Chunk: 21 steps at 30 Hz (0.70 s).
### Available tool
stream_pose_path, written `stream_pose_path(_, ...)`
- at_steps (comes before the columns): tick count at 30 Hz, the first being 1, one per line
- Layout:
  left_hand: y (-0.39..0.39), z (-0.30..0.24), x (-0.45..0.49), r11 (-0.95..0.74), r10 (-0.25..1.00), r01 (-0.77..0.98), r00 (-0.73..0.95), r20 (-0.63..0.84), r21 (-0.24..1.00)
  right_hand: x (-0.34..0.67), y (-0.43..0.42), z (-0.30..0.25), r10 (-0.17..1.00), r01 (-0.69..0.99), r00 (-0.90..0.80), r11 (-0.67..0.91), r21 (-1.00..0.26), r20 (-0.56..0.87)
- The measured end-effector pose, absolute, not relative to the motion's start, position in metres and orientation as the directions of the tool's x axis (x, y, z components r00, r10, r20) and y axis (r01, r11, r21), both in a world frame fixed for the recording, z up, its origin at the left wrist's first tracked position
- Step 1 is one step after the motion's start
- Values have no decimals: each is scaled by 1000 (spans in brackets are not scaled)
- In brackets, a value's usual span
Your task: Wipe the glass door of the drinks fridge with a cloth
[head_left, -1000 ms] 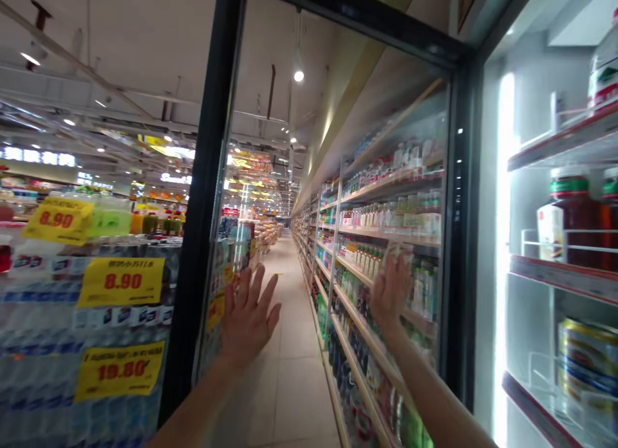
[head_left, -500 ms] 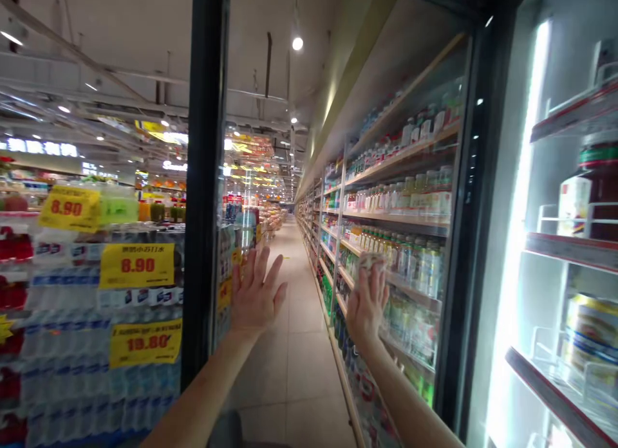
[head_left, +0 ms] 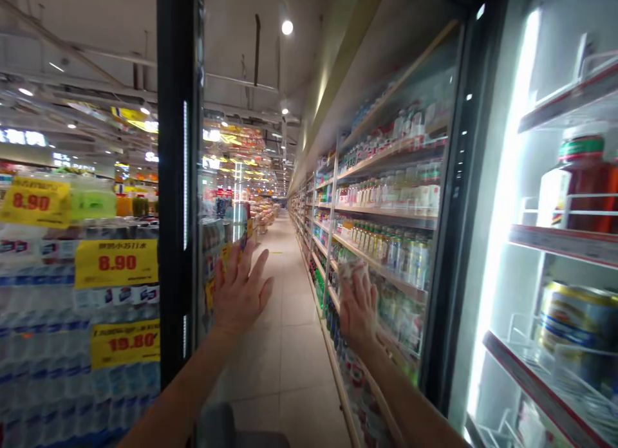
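A glass cooler door with a dark frame (head_left: 178, 177) stands swung out in front of me. My left hand (head_left: 241, 287) has its fingers spread and its palm toward the pane, near the door's outer edge. It holds nothing, and it looks to be resting on the glass. My right hand (head_left: 358, 303) has its fingers over a crumpled pale cloth (head_left: 351, 269), pressed toward the middle of the pane. Part of the cloth is hidden behind the fingers, and motion blurs this hand.
To the right, the lit cooler has wire-fronted shelves (head_left: 560, 242) with a dark red bottle (head_left: 579, 177) and cans (head_left: 574, 319). Through the glass, drink shelves (head_left: 386, 210) line a tiled aisle (head_left: 284, 345). Stacked bottled water (head_left: 58, 345) with yellow price signs (head_left: 117, 262) stands left.
The door frame, the stacked water and the cooler have all shifted left in view. Both hands appear slightly further left, and the cloth sits a little lower.
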<state>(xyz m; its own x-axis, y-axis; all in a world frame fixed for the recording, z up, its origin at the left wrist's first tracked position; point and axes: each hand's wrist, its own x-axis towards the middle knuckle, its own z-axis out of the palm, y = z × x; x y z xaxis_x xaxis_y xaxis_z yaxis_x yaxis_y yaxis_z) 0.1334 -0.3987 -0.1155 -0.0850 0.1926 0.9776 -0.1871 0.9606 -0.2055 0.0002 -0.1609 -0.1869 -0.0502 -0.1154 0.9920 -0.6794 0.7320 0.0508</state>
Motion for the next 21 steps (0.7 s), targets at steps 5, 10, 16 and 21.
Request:
stream_pose_path(5, -400, -115, 134, 959, 197, -187, -90, 976, -211, -33, -111, -184, 216, -571, -185, 771, -283, 959)
stream_pose_path(10, -398, -116, 133, 963, 190, -177, -91, 977, -204, -31, -110, -193, 315, -557, -230, 734, -390, 921)
stream_pose_path(16, -402, -116, 131, 964, 186, -175, -100, 978, -201, 13, -170, -200, -232, -691, -78, 714, 115, 970)
stream_pose_path(21, -402, -117, 130, 953, 197, -214, -100, 975, -215, 8, -172, -185, 191, -629, -126, 743, -227, 973)
